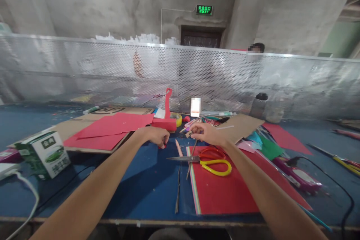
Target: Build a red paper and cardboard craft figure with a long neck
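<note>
My left hand (156, 135) is closed, its fingertips pointing down at the blue table, with a small red piece (164, 146) at them. Opposite it, my right hand (204, 132) pinches a small tan piece (188, 134) whose kind I cannot make out. Just below my right hand lie scissors (216, 167) with red and yellow handles, resting across a stack of red paper (225, 195), blades pointing left. A pink pencil-like stick (179, 147) and a thin dark twig (177, 191) lie between the hands and the table's front edge.
Red sheets (112, 129) lie on cardboard (63, 127) at the left, behind a milk carton (46, 153). Yellow tape (179, 120) and a lit phone (195, 107) are at the back. A perforated metal screen (112, 67) bounds the table; a person (255, 52) is beyond it.
</note>
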A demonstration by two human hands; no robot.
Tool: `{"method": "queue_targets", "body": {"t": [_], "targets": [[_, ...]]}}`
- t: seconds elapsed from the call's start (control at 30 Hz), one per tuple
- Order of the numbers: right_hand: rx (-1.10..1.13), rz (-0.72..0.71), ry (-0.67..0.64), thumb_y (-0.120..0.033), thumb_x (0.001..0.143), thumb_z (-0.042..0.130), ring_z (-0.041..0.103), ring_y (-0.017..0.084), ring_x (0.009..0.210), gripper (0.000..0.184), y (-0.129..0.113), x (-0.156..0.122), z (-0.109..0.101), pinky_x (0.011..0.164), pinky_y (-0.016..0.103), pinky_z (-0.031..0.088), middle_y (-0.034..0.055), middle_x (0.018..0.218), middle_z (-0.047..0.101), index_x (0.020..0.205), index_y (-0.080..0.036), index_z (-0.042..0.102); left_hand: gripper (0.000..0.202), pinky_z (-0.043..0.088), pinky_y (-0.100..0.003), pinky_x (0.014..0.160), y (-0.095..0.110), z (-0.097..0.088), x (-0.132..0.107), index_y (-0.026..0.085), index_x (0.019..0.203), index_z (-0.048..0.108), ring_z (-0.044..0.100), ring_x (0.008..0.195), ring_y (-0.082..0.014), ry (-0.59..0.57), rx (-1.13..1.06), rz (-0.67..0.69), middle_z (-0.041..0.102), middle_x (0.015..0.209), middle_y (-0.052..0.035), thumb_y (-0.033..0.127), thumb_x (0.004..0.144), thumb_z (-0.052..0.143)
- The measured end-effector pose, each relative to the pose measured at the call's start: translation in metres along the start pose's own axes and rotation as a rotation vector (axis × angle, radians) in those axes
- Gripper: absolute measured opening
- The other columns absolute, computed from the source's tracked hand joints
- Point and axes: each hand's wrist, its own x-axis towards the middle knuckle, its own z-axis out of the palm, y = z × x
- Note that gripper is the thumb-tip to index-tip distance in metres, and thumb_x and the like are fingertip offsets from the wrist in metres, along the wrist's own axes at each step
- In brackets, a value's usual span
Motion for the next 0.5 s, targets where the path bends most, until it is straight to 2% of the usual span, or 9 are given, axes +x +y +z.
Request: {"method": "queue_targets", "body": {"t": [0.2, 0.33, 0.5], "targets": [[-0.034, -0.018, -0.067, -0.036, 0.087, 0.07, 0.062, 0.016, 0.074, 0.022, -0.002, 0.001, 0.0026, 0.069, 0.028, 0.05, 0.0027, 0.085, 0.07, 0.102, -0.02, 0.07, 0.028, 0.04, -0.023, 0.058, -0.0003, 0.0014, 0.0013, 0.02, 0.1, 0.066, 0.069, 0.079, -0.0183, -0.029, 0.002, -0.017, 0.078, 0.093, -0.0031, 0.027, 0.075, 0.073], [-0.043, -0.016, -0.151, -0.037, 0.087, 0.071, 0.064, 0.017, 0.076, 0.023, -0.0034, 0.0012, 0.0041, 0.069, 0.027, 0.049, 0.0032, 0.086, 0.072, 0.101, -0.019, 0.07, 0.023, 0.04, -0.022, 0.058, -0.0028, 0.0027, 0.0025, 0.02, 0.093, 0.067, 0.069, 0.076, -0.0175, -0.014, -0.026, 0.008, 0.077, 0.088, -0.0021, 0.025, 0.072, 0.074], [-0.067, -0.016, -0.169, -0.038, 0.088, 0.07, 0.061, 0.016, 0.073, 0.022, -0.0026, 0.0007, 0.0038, 0.067, 0.027, 0.047, 0.0027, 0.083, 0.07, 0.101, -0.019, 0.071, 0.016, 0.041, -0.022, 0.058, -0.0026, 0.0028, 0.0017, 0.021, 0.086, 0.07, 0.069, 0.076, -0.018, -0.008, -0.032, 0.037, 0.077, 0.083, -0.0021, 0.022, 0.07, 0.071]]}}
